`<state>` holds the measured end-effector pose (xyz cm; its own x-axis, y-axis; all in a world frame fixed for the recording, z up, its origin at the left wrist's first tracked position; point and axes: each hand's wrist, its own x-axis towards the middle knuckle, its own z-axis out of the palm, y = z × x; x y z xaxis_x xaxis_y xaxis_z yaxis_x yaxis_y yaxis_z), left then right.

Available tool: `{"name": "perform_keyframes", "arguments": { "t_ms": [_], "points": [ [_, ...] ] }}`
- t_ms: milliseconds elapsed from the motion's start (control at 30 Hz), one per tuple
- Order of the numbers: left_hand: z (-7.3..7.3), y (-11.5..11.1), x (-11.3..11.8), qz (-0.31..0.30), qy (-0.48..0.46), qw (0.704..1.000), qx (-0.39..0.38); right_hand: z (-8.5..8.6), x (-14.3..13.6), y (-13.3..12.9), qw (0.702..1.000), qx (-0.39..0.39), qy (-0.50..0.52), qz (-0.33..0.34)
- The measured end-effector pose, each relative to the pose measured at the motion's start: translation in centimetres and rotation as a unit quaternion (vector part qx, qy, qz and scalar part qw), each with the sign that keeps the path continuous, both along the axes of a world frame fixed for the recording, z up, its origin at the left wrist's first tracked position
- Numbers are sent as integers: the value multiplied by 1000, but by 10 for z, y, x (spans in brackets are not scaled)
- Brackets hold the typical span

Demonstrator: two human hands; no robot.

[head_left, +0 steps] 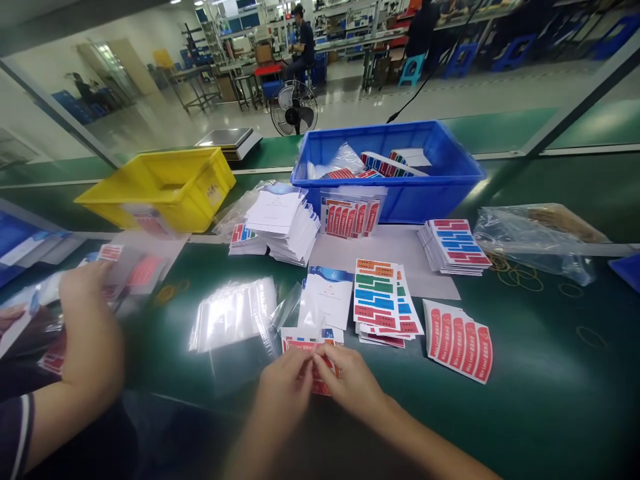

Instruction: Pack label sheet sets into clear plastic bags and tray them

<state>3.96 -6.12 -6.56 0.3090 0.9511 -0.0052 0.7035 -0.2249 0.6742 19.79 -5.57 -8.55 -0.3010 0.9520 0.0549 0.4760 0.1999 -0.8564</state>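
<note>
My left hand (pixel 286 379) and my right hand (pixel 353 381) meet near the table's front edge. Both have pinched fingers on a red sticker sheet (pixel 321 387), which they partly cover. Just beyond them lies a white booklet (pixel 327 297) with a blue top, and other printed sheets stick out below it. Right of it fans a pile of multicoloured sticker sheets (pixel 376 293). Curved red "Max Level" stickers (pixel 460 340) lie farther right. To the left is a stack of clear plastic bags (pixel 235 313).
Behind stand a blue bin (pixel 390 197) holding printed sheets, a yellow bin (pixel 200 193) and a booklet stack (pixel 287 223). More sticker sheets (pixel 459 243), rubber bands (pixel 517 273) and a large plastic bag (pixel 540 233) are at right. A co-worker's arm (pixel 93 333) works at left.
</note>
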Motion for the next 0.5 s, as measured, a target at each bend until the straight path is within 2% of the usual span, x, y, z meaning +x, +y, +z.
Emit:
{"name": "perform_keyframes", "arguments": {
  "t_ms": [100, 167, 267, 333, 433, 500],
  "points": [
    [-9, -5, 4, 16, 63, 993, 99, -6, -3, -3, 1000, 2, -21, 15],
    [-13, -5, 5, 58, 114, 979, 161, -8, -3, -7, 1000, -2, -16, 15],
    [-11, -4, 4, 116, 147, 962, 198, -6, 1, -11, 999, -17, -9, 28],
    [-7, -6, 4, 87, 134, 970, 185, -1, 6, -10, 999, -26, -10, 25],
    [-1, -12, 8, -6, 91, 985, 147, 9, 12, -5, 1000, -18, -13, 1],
    [1, -16, 12, -26, 61, 990, 122, 14, 13, -1, 1000, -10, -22, 5]
  ]
}}
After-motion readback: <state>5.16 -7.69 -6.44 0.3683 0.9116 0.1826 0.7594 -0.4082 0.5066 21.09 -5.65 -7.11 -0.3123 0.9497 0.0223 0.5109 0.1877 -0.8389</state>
